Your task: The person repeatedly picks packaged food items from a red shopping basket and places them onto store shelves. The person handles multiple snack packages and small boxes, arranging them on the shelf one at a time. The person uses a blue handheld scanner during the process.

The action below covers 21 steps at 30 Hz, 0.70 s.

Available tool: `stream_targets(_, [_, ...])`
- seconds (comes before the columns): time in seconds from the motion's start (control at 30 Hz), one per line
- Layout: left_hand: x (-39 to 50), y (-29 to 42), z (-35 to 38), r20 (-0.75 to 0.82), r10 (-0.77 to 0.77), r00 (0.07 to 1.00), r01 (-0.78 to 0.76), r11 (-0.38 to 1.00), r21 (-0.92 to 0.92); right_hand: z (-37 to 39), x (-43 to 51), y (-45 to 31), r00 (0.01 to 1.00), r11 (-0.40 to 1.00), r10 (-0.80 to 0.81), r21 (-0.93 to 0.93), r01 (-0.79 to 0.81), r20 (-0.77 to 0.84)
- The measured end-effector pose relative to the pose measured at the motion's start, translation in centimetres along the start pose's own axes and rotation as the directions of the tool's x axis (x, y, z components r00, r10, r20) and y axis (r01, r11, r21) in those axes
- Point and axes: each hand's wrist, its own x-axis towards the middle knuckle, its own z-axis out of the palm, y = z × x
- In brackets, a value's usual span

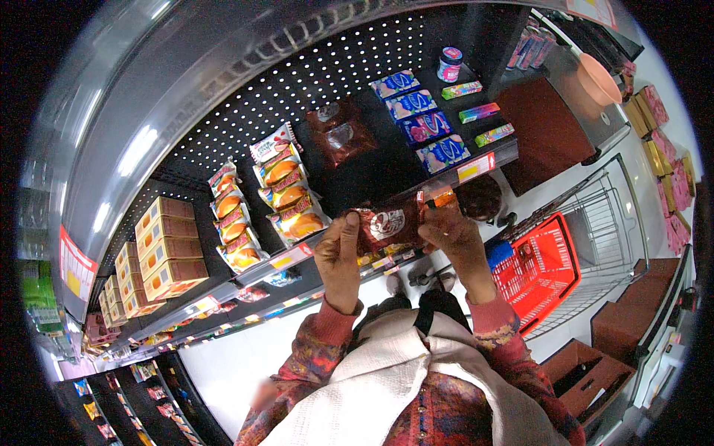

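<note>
My left hand (339, 259) pinches the left end of a brown plastic snack packet (387, 224) with a white round logo. At the packet's right end, my right hand (460, 242) grips it with curled fingers. The packet is held level before the front edge of a black shelf (357, 187). Behind it on the shelf lie similar brown packets (341, 136). A small orange item (443, 198) shows by my right fingers; whether I hold it is unclear. Left of the brown packets are rows of wrapped cakes (293, 214).
Boxed goods (170, 248) stack at the shelf's left. Blue packs (443, 155) and small candy packs (493, 135) lie right. A metal cart (605, 206) with a red basket (538, 267) stands at my right, near brown boxes (585, 373). A pink bowl (599, 78) is beyond.
</note>
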Motion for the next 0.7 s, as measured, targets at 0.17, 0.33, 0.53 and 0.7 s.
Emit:
stream_targets(0.17, [0.1, -0.4, 0.6, -0.002, 0.006, 1.0, -0.006, 0.996, -0.089, 0.5, 1.2, 0.9, 0.997, 0.982, -0.036, -0.19, 0.021, -0.074])
stream_targets(0.33, [-0.2, -0.8, 0.1, 0.039, 0.081, 0.996, -0.078, 0.994, -0.076, 0.7, 3.7, 0.7, 0.982, 0.963, -0.184, -0.209, 0.172, -0.037])
stream_targets(0.53, [0.3, -2.2, -0.5, -0.031, 0.078, 0.996, -0.078, 0.997, -0.004, 2.5, 6.8, 0.7, 0.947, 0.916, -0.317, -0.277, 0.29, -0.058])
stream_targets(0.7, [1.8, -3.2, -0.5, -0.055, 0.092, 0.994, -0.097, 0.989, -0.11, 3.3, 8.6, 0.8, 0.917, 0.867, -0.383, -0.384, 0.316, -0.11])
